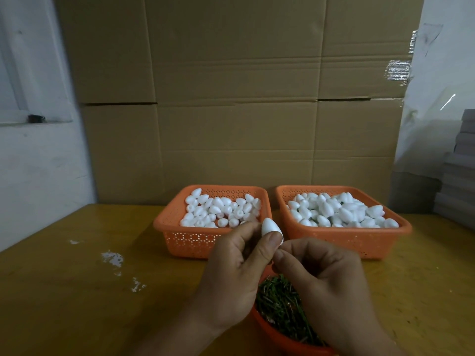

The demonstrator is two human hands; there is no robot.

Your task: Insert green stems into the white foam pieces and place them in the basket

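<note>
The left hand (231,273) pinches a single white foam piece (270,228) between thumb and fingers, pointed end up and away, holding it just above the near rim of the left basket (164,224). That grip seems chosen to leave the blunt lower end turned toward the right hand (326,281), whose curled fingertips meet the foam from below; they look pinched as if on a stem being pushed in, but no stem shows between them, so whether one is held cannot be told. Both hands work close together over the round orange bowl (277,335) of green stems (280,301) at the near edge of the surface (77,291), which keeps the supply right under the fingers. The left basket holds loose foam pieces, several showing small holes in their blunt ends, and probably serves as the stock. The right basket (401,227) is piled higher, with dark green glimpsed between the white pieces, so it is likely where finished ones go. White crumbs (113,258) lie on the surface to the left. Flattened cardboard (231,98) stands behind the baskets.
</note>
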